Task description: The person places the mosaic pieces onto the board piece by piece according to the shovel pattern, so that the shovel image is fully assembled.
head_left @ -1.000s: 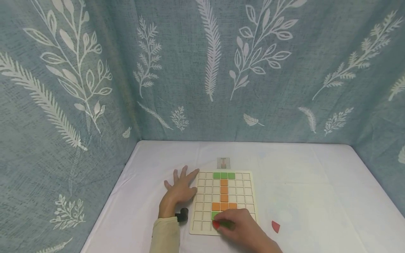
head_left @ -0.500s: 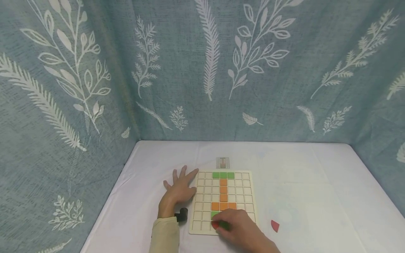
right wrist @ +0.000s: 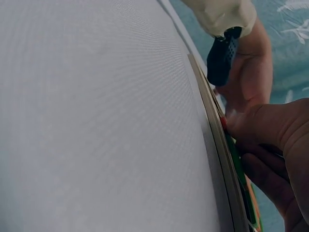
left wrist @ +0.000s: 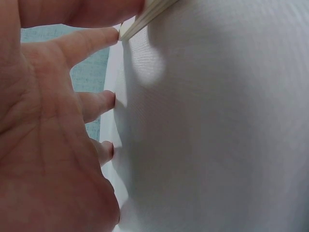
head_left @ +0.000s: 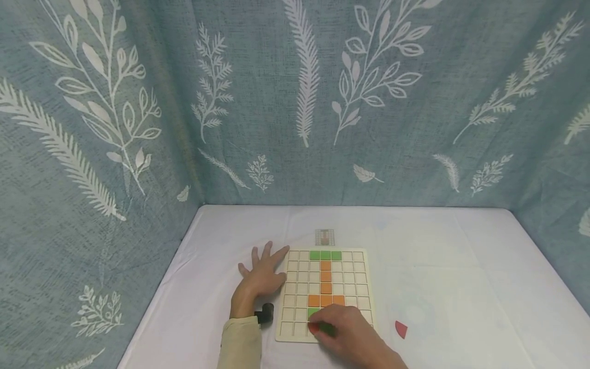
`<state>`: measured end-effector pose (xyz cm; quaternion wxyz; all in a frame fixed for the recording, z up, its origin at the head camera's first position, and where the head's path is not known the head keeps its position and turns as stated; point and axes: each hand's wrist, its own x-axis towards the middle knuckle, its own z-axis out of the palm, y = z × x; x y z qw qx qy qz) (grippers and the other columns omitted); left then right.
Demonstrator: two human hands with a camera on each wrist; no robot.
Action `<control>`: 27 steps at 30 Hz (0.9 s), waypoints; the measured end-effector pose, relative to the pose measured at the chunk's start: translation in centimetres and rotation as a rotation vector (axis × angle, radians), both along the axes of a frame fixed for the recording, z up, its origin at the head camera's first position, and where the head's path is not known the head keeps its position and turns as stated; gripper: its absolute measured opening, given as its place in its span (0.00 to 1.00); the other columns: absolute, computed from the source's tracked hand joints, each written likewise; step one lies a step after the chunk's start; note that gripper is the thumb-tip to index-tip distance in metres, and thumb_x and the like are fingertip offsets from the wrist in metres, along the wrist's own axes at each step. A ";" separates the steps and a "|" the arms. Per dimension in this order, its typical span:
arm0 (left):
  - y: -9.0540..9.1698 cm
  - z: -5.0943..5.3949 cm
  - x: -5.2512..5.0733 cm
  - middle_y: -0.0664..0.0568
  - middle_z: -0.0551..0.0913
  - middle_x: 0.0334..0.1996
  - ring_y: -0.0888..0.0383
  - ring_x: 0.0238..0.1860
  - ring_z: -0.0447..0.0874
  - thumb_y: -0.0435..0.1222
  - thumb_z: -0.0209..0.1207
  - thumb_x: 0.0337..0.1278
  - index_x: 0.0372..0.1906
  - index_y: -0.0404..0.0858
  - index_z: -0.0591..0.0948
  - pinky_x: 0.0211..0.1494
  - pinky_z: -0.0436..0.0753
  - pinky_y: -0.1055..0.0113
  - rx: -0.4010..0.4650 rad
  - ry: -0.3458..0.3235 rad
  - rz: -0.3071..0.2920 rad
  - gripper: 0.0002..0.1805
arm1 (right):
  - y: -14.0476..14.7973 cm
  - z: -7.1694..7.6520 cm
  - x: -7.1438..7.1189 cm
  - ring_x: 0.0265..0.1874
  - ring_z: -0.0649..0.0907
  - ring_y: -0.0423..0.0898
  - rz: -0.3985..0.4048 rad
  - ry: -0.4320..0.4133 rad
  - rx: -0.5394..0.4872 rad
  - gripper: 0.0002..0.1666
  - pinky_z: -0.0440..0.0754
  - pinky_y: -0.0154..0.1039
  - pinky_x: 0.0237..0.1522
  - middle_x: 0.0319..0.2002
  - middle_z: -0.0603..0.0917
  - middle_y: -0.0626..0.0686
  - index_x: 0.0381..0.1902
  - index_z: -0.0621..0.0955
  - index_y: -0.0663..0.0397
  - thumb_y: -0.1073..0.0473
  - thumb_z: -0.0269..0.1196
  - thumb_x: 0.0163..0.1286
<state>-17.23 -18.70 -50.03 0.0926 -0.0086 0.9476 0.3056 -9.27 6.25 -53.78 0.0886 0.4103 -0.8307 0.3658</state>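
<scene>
A pale wooden grid board (head_left: 289,329) lies on the table with green tiles (head_left: 325,255) along its top row. Orange tiles (head_left: 325,277) run down its middle and across a lower row. My right hand (head_left: 350,330) is over the bottom rows, thumb and fingertips pinching a small red piece (head_left: 313,328) at the surface. Its outline is mostly covered. Beside it, darker green tiles (head_left: 328,328) show under the fingers. Spread out on the table, my left hand (head_left: 261,279) touches the board's left edge with thumb and index finger; its palm (left wrist: 43,125) fills the left wrist view.
A loose red quarter-circle piece (head_left: 401,329) lies right of the board. Behind the board is a small pattern card (head_left: 324,237). A black wrist camera (head_left: 265,313) sits on the left wrist. White cloth (head_left: 461,287) covers the table, with a leaf-patterned curtain (head_left: 276,102) behind.
The head view shifts very slightly. My right fingers close in a little over the red piece, covering more of it. The left hand stays in place.
</scene>
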 end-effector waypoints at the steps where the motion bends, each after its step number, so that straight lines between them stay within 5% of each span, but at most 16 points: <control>1: 0.0 0.0 0.0 0.34 0.50 0.89 0.24 0.88 0.31 0.33 0.59 0.59 0.84 0.48 0.71 0.77 0.28 0.13 0.000 0.000 0.000 0.43 | 0.0 0.0 0.0 0.40 0.87 0.28 -0.001 0.000 -0.002 0.11 0.85 0.23 0.51 0.39 0.93 0.36 0.45 0.92 0.47 0.65 0.77 0.66; 17: 0.0 0.0 0.0 0.33 0.49 0.89 0.24 0.88 0.30 0.31 0.58 0.56 0.83 0.47 0.72 0.77 0.26 0.14 0.036 -0.002 0.004 0.44 | 0.3 0.5 -0.1 0.40 0.88 0.30 0.027 -0.069 -0.079 0.12 0.88 0.26 0.50 0.39 0.94 0.37 0.45 0.92 0.46 0.66 0.77 0.67; 27: 0.0 0.1 0.0 0.33 0.49 0.89 0.23 0.88 0.30 0.32 0.59 0.57 0.83 0.47 0.72 0.77 0.26 0.14 0.039 0.002 0.003 0.44 | 3.7 1.4 -1.4 0.41 0.94 0.40 -0.011 -0.082 -0.176 0.18 0.90 0.29 0.50 0.44 0.96 0.46 0.48 0.92 0.52 0.69 0.79 0.61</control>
